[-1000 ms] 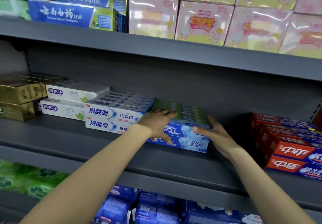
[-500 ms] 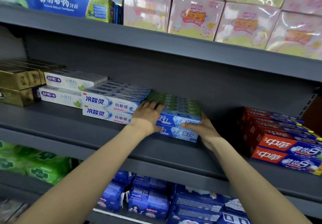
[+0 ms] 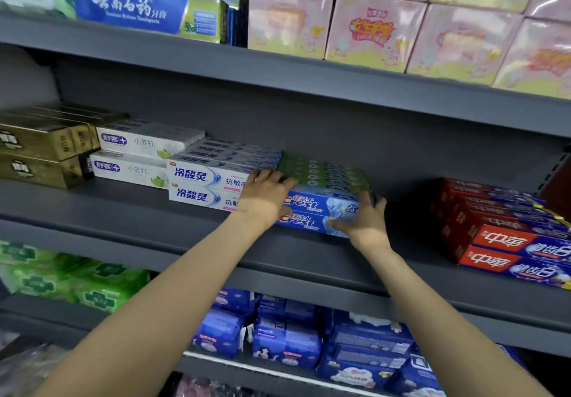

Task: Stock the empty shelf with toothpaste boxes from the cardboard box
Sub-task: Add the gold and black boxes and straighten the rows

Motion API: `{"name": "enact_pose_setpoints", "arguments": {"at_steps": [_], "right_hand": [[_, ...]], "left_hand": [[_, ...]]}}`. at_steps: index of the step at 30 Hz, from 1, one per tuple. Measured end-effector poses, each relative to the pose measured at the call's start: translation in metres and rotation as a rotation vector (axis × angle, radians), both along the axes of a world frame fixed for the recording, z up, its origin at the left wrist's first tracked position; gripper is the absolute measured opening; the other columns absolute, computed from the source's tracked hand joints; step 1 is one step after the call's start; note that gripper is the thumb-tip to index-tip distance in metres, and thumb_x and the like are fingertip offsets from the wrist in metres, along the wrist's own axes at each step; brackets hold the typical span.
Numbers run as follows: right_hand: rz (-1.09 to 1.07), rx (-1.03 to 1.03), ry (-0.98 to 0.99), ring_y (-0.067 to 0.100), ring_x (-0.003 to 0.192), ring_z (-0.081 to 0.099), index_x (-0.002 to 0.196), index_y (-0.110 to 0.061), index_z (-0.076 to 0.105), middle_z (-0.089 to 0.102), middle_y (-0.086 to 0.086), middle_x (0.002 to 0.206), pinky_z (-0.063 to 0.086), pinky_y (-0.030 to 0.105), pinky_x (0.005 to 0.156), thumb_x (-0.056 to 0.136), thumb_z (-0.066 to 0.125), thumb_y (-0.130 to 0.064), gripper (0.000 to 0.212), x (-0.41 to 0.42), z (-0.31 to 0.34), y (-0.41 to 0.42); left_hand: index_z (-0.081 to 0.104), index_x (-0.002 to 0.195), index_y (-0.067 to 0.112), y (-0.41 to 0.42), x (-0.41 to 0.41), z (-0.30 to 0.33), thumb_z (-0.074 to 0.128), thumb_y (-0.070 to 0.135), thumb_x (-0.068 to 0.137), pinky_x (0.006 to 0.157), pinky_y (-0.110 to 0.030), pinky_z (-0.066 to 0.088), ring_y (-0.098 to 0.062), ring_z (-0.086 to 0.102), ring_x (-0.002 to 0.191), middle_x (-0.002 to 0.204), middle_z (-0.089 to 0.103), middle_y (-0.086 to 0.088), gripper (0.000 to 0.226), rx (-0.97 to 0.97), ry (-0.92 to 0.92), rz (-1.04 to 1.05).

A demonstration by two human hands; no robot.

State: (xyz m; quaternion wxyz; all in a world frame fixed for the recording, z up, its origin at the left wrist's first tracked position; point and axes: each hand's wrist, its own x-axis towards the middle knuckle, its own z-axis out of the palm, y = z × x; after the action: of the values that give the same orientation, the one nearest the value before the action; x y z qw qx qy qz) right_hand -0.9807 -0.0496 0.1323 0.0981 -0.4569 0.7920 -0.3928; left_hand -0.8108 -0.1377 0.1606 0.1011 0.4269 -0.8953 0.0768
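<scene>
Two hands on the stack: your left hand [image 3: 265, 200] lies over the left end of the blue Crest boxes [image 3: 312, 211], fingers curled across the top front edge, while your right hand [image 3: 364, 222] cups the right end, thumb along the front of the lower box and fingers wrapped round the corner. The boxes are long, glossy and blue, two high at the front, with white-and-red "Crest" lettering, Chinese characters and a pale swirl; green-topped boxes [image 3: 324, 174] run back behind them in the same stack. The stack sits on the middle grey shelf [image 3: 154, 220], its left end touching the white-and-blue 冷酸灵 boxes [image 3: 204, 186]. Further left come white boxes with purple badges [image 3: 136, 155], then gold boxes [image 3: 37, 152]. Well apart on your right stand the red 中华 boxes [image 3: 506, 229], with bare shelf between. The shelf above carries blue 云南白药 boxes [image 3: 145, 10] and pink wrapped packs [image 3: 370, 25]. Below are green packs [image 3: 77, 282] and blue packs [image 3: 290, 335].
</scene>
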Motion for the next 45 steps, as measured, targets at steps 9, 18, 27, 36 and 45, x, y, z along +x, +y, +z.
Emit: {"name": "enact_pose_setpoints", "arguments": {"at_steps": [9,18,27,36,45], "right_hand": [[-0.025,0.115,0.162,0.030,0.125,0.036,0.140,-0.015,0.035,0.031,0.018,0.136,0.034,0.023,0.100,0.075,0.075,-0.021,0.077,0.004,0.015,0.022],[-0.025,-0.258,0.237,0.019,0.095,0.064,0.103,-0.008,0.069,0.069,0.007,0.103,0.045,0.023,0.087,0.087,0.055,-0.003,0.022,-0.033,0.022,0.104],[-0.304,-0.254,0.322,0.034,0.116,0.046,0.114,-0.002,0.063,0.053,0.020,0.123,0.038,0.035,0.095,0.085,0.058,-0.007,0.030,-0.155,0.023,0.171],[-0.313,-0.308,-0.307,0.033,0.119,0.050,0.139,-0.019,0.039,0.047,0.011,0.133,0.045,0.046,0.096,0.074,0.068,-0.058,0.081,-0.282,0.015,0.194],[-0.018,-0.263,-1.042,0.029,0.083,0.071,0.132,-0.018,0.050,0.067,0.016,0.113,0.058,0.042,0.066,0.079,0.067,-0.030,0.057,-0.335,0.002,0.172]], "left_hand": [[0.042,0.138,0.023,0.022,-0.013,-0.007,0.053,0.022,0.090,0.107,-0.031,0.025,-0.021,0.035,0.129,0.137,0.045,0.000,0.050,-0.016,0.232,-0.146],[0.060,0.110,0.024,0.097,-0.077,0.007,0.050,0.023,0.090,0.102,-0.033,0.029,-0.019,0.055,0.111,0.113,0.066,0.004,0.022,0.026,0.513,-0.306],[0.050,0.125,0.022,0.157,-0.202,0.015,0.055,0.031,0.089,0.104,-0.037,0.034,-0.019,0.043,0.124,0.130,0.052,0.002,0.037,0.220,0.501,-0.402],[0.014,0.150,0.021,0.180,-0.296,0.006,0.067,0.053,0.076,0.114,-0.039,0.018,-0.022,0.021,0.141,0.156,0.020,0.000,0.097,0.078,0.123,-0.346],[0.014,0.150,0.026,0.175,-0.315,0.004,0.071,0.048,0.077,0.115,-0.040,0.019,-0.023,0.020,0.143,0.157,0.019,0.000,0.096,0.101,0.035,-0.184]]}}
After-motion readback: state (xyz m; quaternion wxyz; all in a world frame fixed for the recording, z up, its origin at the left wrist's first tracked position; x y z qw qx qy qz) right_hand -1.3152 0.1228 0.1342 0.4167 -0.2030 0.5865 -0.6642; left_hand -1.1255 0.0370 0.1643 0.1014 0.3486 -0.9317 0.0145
